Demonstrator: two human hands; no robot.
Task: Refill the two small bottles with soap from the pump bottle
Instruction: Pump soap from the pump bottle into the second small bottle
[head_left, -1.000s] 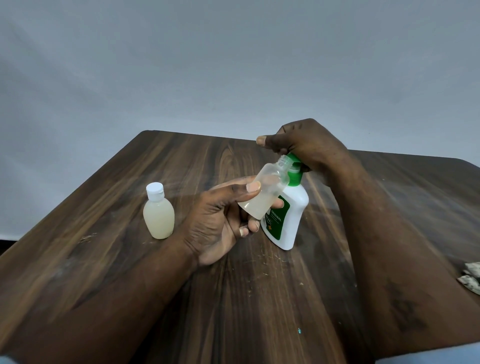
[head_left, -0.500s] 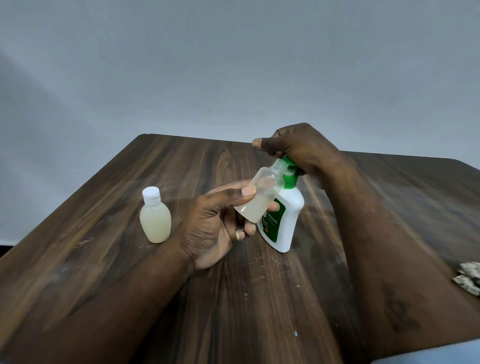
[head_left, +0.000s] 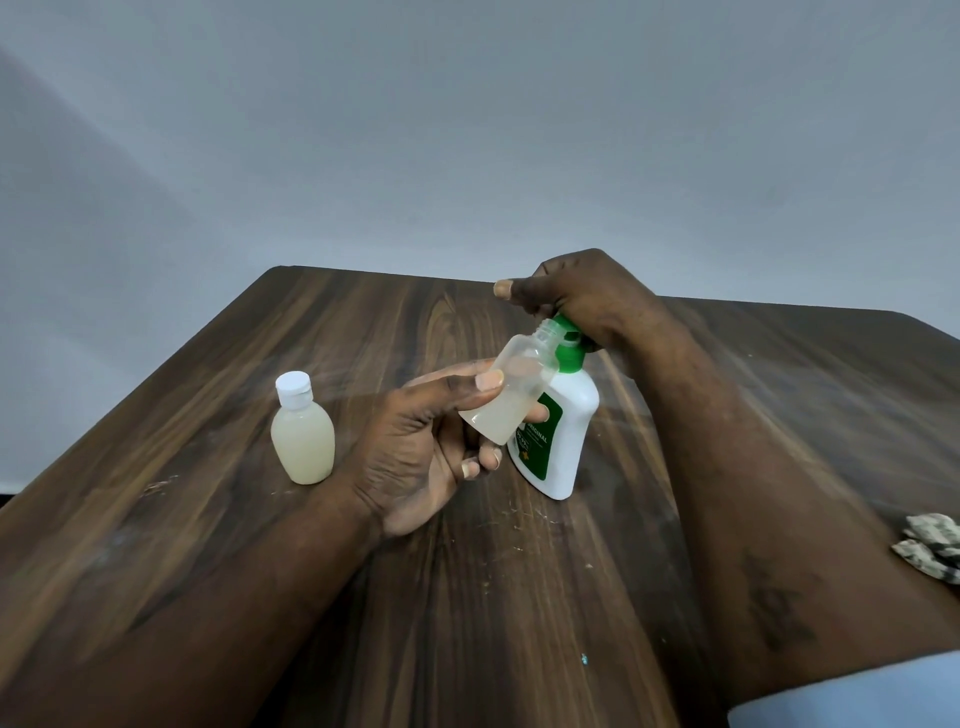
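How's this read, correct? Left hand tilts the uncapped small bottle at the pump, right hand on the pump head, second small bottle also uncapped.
One error: the head view shows the second small bottle capped in white. Rest holds: left hand tilts the uncapped small bottle at the pump bottle, right hand on its head.

The only word that can be read is "ORIGINAL", in white capitals on the dark green label (head_left: 537, 457) of the white pump bottle (head_left: 576, 415). The word runs at a slant across the label. Just below it are a line of smaller white print and a small orange mark, both too blurred to make out. The label's upper left part is hidden behind the uncapped small bottle (head_left: 511, 395), which the left hand (head_left: 415, 452) holds in front of it.
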